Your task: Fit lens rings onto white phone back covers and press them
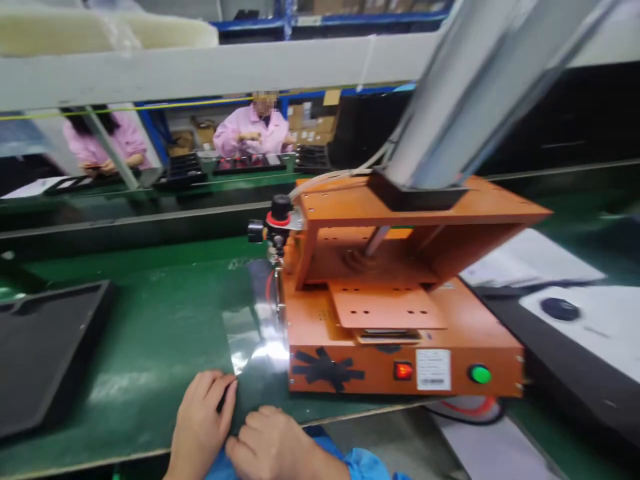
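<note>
My left hand (203, 413) is at the table's front edge with its fingers curled. A small dark patch shows between thumb and forefinger, and I cannot tell whether it is an object or a shadow. Just beyond the thumb, a clear plastic sheet (245, 333) lies on the green table. Beside it, my right hand (270, 437) is closed, knuckles up, and whatever may be in it is hidden. To the right stands an orange press machine (400, 367) with a flat orange plate (385, 307), a glowing red switch (403, 371) and a green button (481, 374).
A black tray (45, 360) lies on the left of the green table (150, 333). A black regulator (280, 223) juts from the press's left side, under a large grey cylinder (450, 93). White papers (530, 260) are at right. Two people in pink sit across.
</note>
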The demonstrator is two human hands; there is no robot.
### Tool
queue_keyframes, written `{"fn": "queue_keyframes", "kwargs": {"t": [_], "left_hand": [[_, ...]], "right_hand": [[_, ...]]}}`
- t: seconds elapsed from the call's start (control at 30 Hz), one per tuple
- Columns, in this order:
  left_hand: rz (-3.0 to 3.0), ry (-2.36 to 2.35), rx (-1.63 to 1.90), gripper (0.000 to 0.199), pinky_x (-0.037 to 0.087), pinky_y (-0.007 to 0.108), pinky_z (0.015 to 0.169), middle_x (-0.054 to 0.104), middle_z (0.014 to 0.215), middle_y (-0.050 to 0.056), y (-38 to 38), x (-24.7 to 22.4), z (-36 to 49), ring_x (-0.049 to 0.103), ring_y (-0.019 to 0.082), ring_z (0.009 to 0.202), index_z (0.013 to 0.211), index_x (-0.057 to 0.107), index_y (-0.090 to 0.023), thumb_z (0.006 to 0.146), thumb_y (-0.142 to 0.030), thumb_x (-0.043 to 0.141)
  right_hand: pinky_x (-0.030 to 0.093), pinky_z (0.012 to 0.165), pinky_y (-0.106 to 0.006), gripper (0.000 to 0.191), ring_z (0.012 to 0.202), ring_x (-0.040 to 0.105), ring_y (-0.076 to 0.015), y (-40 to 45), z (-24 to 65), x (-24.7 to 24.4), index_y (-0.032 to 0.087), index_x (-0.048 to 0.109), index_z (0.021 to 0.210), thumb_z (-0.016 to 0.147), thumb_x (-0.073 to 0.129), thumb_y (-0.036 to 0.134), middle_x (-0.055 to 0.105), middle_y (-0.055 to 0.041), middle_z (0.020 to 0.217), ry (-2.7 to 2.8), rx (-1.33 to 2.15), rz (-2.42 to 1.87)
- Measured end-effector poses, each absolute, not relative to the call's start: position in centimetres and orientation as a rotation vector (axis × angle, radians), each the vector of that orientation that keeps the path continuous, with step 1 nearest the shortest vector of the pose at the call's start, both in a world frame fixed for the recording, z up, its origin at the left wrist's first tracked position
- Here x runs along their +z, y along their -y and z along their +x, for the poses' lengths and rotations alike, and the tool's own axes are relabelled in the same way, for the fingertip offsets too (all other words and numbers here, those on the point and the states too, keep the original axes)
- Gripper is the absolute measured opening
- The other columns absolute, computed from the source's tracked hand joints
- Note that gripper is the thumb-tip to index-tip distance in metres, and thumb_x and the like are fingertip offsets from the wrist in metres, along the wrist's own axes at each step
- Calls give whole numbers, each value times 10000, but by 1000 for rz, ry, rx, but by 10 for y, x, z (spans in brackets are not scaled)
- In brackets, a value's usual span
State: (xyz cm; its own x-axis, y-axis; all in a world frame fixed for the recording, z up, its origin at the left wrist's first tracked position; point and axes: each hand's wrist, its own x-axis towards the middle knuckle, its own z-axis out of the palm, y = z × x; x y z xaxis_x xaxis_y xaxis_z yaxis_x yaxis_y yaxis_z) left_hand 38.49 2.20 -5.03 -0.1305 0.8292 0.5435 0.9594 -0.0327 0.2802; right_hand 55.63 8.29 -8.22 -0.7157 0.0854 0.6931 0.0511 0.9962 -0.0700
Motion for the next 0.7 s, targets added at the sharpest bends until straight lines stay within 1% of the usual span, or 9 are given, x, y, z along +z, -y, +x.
{"fn": "queue_keyframes", "kwargs": {"t": [0.03, 0.1, 0.17, 0.2, 0.23, 0.3, 0.43, 0.57, 0.7], "left_hand": [[-1899, 2045, -842, 196, 573, 315, 860, 722, 1030, 58, -23, -48, 388, 688, 195, 928, 1125, 727, -220, 1061, -263, 547], [-1948, 2052, -652, 330, 566, 385, 946, 713, 1304, 102, -24, -43, 392, 674, 257, 1127, 1357, 675, -235, 1057, -307, 558], [-2067, 2043, -447, 483, 535, 460, 1047, 609, 1534, 91, -24, -39, 395, 582, 320, 1356, 1518, 571, -276, 1041, -352, 595], [-2119, 2042, -376, 515, 514, 483, 1089, 573, 1581, 78, -24, -38, 395, 528, 334, 1433, 1541, 551, -288, 1033, -356, 609], [-2152, 2052, -338, 515, 496, 494, 1123, 564, 1593, 72, -22, -38, 396, 493, 335, 1476, 1537, 559, -289, 1028, -347, 617], [-2163, 2084, -336, 480, 479, 501, 1158, 583, 1573, 82, -17, -39, 396, 480, 329, 1497, 1501, 599, -275, 1024, -315, 614], [-2176, 2104, -395, 458, 497, 521, 1154, 597, 1554, 93, -7, -41, 393, 495, 329, 1491, 1490, 608, -287, 1032, -308, 607], [-2084, 2089, -614, 336, 517, 500, 1109, 625, 1503, 97, -9, -44, 391, 561, 311, 1419, 1369, 674, -278, 1041, -290, 602], [-1852, 2176, -853, 267, 506, 514, 1115, 616, 1480, 97, -8, -47, 395, 561, 308, 1409, 1278, 701, -286, 1039, -252, 586]], "right_hand": [[265, 522, -344, 176, 543, 447, -145, -83, 559, -80, 209, 546, 754, 896, 645, 178, 494, 39, 593, 2356, 85, -105], [264, 545, -353, 128, 564, 457, -152, -84, 565, -77, 196, 589, 815, 938, 584, 163, 498, 31, 606, 2338, 135, -100], [267, 551, -359, 142, 565, 449, -161, -84, 569, -74, 185, 628, 876, 983, 537, 162, 495, 27, 604, 2297, 183, -82], [267, 550, -360, 156, 563, 443, -165, -84, 571, -73, 181, 642, 900, 998, 521, 163, 495, 26, 604, 2278, 209, -76], [268, 549, -360, 164, 562, 441, -166, -83, 573, -73, 180, 649, 914, 1007, 516, 166, 498, 24, 606, 2265, 235, -77], [278, 552, -354, 153, 563, 447, -164, -83, 574, -73, 181, 652, 919, 1011, 530, 170, 508, 22, 612, 2256, 279, -85], [294, 547, -349, 146, 569, 457, -159, -83, 574, -72, 177, 657, 915, 1002, 540, 170, 519, 18, 620, 2249, 278, -104], [268, 531, -352, 215, 542, 413, -154, -84, 571, -68, 191, 643, 843, 1003, 502, 163, 474, 26, 581, 2221, 252, -123], [275, 502, -337, 275, 515, 406, -149, -85, 568, -69, 194, 628, 799, 1020, 475, 138, 450, 27, 561, 2186, 249, -101]]}}
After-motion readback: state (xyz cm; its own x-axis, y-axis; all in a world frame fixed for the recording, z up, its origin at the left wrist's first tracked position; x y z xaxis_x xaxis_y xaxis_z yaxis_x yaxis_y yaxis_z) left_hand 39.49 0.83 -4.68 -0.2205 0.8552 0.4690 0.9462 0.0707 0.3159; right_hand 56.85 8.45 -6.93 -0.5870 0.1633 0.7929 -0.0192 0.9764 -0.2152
